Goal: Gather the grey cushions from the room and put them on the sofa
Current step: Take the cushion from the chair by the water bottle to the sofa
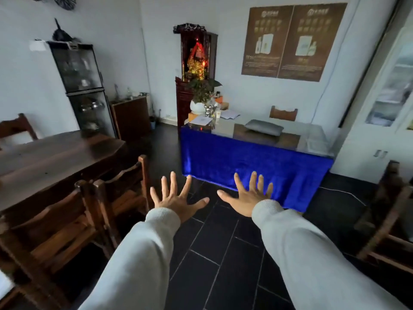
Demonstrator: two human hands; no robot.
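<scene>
A grey cushion lies flat on the glass-topped table with the blue cloth front, toward its far side. My left hand and my right hand are stretched out in front of me, palms down, fingers spread, holding nothing. Both hover over the dark tiled floor, well short of the cushion. No sofa is in view.
A dark wooden dining table with wooden chairs fills the left. A glass cabinet stands against the left wall. A red shrine cabinet and potted plant stand behind the blue table. Another wooden chair is at right.
</scene>
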